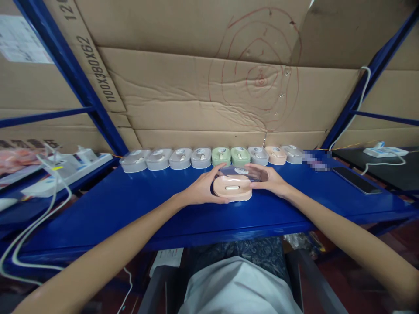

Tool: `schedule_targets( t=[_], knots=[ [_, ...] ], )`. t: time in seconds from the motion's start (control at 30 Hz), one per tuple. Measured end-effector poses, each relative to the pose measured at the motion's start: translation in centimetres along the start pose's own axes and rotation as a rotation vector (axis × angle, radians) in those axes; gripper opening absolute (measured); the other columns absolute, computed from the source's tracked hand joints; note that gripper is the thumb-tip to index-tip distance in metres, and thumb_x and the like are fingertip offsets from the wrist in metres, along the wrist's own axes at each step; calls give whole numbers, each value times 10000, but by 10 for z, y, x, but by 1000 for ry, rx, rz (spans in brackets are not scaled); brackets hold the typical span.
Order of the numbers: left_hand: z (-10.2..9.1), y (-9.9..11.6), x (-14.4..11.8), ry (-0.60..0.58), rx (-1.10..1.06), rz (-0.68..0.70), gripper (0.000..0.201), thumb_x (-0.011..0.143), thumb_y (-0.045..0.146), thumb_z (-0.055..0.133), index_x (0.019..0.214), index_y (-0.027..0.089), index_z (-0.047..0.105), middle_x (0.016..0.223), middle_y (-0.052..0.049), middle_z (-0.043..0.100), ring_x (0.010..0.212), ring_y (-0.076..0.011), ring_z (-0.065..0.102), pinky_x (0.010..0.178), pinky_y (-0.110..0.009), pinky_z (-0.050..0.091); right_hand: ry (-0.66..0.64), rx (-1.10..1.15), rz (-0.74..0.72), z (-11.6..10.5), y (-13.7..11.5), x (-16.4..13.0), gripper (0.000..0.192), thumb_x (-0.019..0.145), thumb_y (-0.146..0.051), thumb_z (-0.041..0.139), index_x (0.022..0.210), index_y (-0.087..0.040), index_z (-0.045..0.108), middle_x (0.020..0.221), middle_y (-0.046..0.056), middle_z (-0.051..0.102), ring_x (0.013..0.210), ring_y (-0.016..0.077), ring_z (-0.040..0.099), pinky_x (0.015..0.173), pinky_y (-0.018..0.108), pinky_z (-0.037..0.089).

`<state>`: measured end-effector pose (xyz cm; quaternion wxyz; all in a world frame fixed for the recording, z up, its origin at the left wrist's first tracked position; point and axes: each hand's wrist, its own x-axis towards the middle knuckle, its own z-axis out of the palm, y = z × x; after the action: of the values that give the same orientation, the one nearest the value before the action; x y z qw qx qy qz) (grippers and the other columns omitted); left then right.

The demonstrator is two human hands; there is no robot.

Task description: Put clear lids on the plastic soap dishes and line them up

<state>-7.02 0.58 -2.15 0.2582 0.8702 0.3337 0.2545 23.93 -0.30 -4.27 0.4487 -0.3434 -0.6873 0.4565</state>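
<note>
A peach rounded plastic case (231,195) with a white pill-shaped piece on its front is between my hands, over the blue tabletop. Its clear lid (229,171), with a round sticker, sits tilted above the peach part; I cannot tell whether the two touch. My left hand (200,188) is closed around the case's left side, thumb low and fingers near the lid's left edge. On the other side, my right hand (271,179) grips the lid's right end, its thumb close to the peach part.
Along the back stands a row of similar lidded cases, several grey (180,158), two green (221,156) and one peach (276,155). A dark phone (356,180) lies at right. Power strips (70,172) with white cables are at left. Blue shelf posts (73,74) frame a cardboard back wall.
</note>
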Motion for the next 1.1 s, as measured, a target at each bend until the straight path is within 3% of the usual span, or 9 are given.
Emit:
schedule_targets(
  t=[0.1, 0.23, 0.33, 0.57, 0.83, 1.1],
  knots=[
    [0, 1, 0, -6, 13, -18, 1247, 659, 623, 930, 1672, 281, 288, 1461, -145, 641, 1372, -413, 602, 1163, -572, 444, 71, -54, -7, -28, -10, -10, 831, 680, -382, 997, 1443, -323, 673, 1563, 80, 626, 1493, 334, 548, 1325, 616, 324],
    [-2, 5, 0, -2, 24, -9, 1196, 663, 599, 935, 1648, 279, 336, 1435, -134, 655, 1344, -400, 620, 1146, -547, 453, 49, -142, 65, -69, -14, -29, 807, 681, -364, 996, 1428, -335, 692, 1598, 65, 590, 1514, 362, 517, 1310, 621, 350],
    [-3, 6, 1, -11, 13, 17, 1166, 671, 574, 939, 1637, 290, 350, 1395, -107, 680, 1290, -370, 656, 1129, -514, 465, 63, -196, 87, -87, -9, -38, 827, 702, -373, 983, 1464, -341, 662, 1629, 58, 554, 1530, 357, 496, 1322, 611, 329],
    [-2, -3, 2, -12, 44, 49, 1238, 666, 634, 931, 1672, 298, 292, 1433, -123, 662, 1339, -383, 625, 1154, -529, 436, 33, -282, 118, -100, 1, -37, 834, 682, -445, 985, 1450, -323, 685, 1561, 53, 625, 1509, 378, 520, 1320, 607, 337],
    [-2, 0, 3, -11, 46, 49, 1217, 669, 618, 933, 1664, 287, 314, 1432, -128, 668, 1319, -383, 639, 1144, -518, 452, -113, -536, 129, -114, -9, -26, 811, 724, -480, 940, 1476, -363, 661, 1565, 5, 622, 1517, 367, 510, 1326, 593, 320],
    [-2, 0, 2, -10, 56, 47, 1224, 678, 627, 927, 1675, 301, 297, 1432, -119, 666, 1342, -387, 623, 1159, -526, 438, -145, -722, 93, -119, -9, -18, 838, 702, -502, 943, 1479, -376, 657, 1541, 2, 643, 1481, 405, 543, 1309, 629, 316]
  ],
)
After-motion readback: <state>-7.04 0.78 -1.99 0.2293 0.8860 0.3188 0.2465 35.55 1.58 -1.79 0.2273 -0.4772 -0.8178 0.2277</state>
